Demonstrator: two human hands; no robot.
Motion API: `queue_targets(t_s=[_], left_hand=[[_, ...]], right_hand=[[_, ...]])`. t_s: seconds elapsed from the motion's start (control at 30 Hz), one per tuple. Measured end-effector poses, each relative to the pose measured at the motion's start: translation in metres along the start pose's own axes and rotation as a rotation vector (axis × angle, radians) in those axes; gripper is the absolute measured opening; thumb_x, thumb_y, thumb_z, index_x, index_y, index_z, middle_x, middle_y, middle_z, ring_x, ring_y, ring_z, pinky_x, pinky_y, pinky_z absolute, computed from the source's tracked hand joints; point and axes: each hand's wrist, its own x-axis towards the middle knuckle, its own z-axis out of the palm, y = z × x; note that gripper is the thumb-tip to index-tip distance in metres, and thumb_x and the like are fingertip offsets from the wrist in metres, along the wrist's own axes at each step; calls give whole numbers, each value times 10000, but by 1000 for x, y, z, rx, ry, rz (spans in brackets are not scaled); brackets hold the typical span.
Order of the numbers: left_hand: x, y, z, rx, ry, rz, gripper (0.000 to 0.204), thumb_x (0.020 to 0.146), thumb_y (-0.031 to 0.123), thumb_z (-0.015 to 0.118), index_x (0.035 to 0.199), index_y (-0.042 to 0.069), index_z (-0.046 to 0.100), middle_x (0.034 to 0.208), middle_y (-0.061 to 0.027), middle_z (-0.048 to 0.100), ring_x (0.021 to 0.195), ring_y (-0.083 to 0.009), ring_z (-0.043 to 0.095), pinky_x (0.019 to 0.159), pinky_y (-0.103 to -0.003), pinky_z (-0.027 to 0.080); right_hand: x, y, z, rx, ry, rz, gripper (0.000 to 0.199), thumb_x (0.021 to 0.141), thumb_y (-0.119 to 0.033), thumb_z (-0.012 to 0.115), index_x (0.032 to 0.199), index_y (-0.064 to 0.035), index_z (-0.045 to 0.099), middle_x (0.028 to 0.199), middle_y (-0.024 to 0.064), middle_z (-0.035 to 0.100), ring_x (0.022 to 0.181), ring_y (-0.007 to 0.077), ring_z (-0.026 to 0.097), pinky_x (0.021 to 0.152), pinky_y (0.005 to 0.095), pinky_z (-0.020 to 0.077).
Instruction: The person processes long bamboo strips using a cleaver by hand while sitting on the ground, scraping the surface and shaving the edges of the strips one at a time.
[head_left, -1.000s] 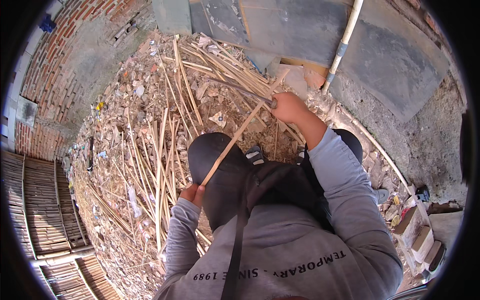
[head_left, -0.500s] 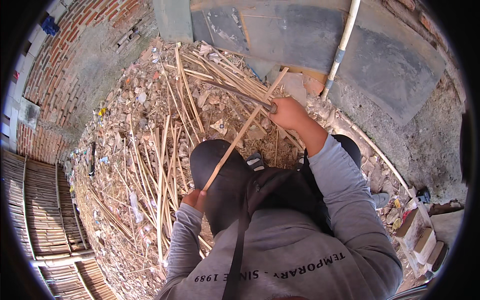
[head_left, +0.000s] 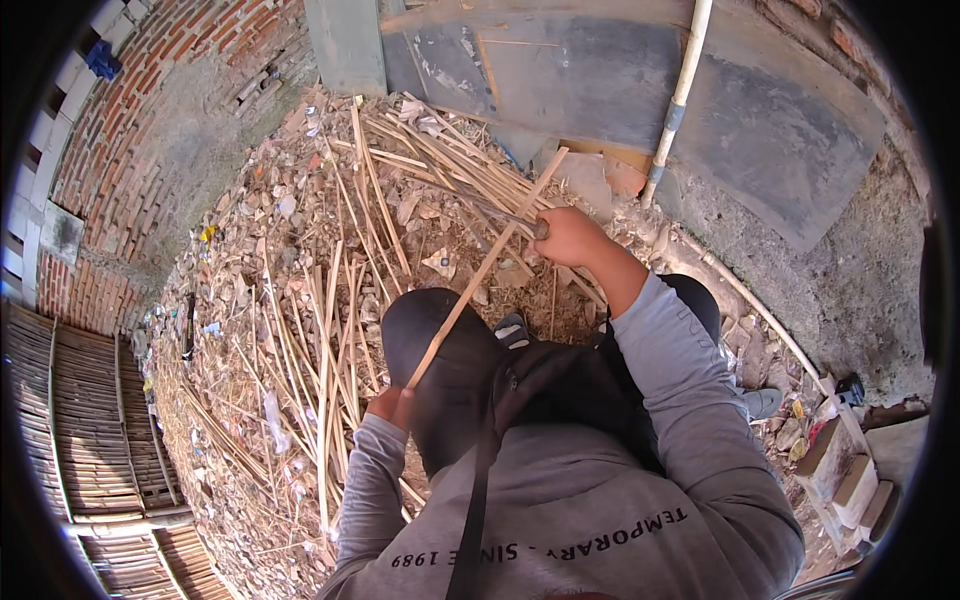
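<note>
My left hand is closed around the lower end of a long pale bamboo strip, in front of my left knee. The strip slants up and to the right across my thigh, its far end beyond my right hand. My right hand is closed on the handle of a long dark knife. Its narrow blade points away to the left and crosses the strip, close to or touching it. Where exactly the edge meets the strip is too small to tell.
Loose bamboo strips lie on the rubble-strewn ground at left, with another pile ahead. Grey panels and a pale pole stand at the back. A brick wall and bamboo slat panel are at left.
My right hand and the knife have shifted slightly left and toward me. The strip's far end has come a little nearer; my left hand keeps its hold.
</note>
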Motion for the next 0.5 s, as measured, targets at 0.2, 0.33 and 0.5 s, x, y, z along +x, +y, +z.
queue_targets(t_s=[0.2, 0.33, 0.5], left_hand=[[-3, 5, -2, -189, -9, 9, 430, 973, 405, 479, 888, 8, 624, 740, -165, 638, 684, -297, 619, 650, -386, 469], [-2, -5, 2, -119, 18, 12, 427, 974, 399, 480, 874, 8, 619, 721, -168, 632, 660, -299, 614, 635, -389, 467], [-1, -1, 2, -79, 28, 16, 420, 972, 392, 482, 861, 9, 613, 716, -190, 627, 667, -320, 627, 638, -400, 475]], right_hand=[[-12, -23, -14, -33, -194, -65, 294, 750, -295, 709, 963, -95, 676, 864, 149, 672, 865, 351, 644, 746, 458, 510], [-16, -34, -16, -106, -215, -99, 291, 752, -298, 708, 958, -96, 676, 864, 146, 673, 869, 340, 648, 746, 452, 511], [-16, -33, -13, -78, -200, -65, 311, 750, -306, 712, 978, -97, 679, 881, 144, 676, 883, 338, 649, 758, 449, 511]])
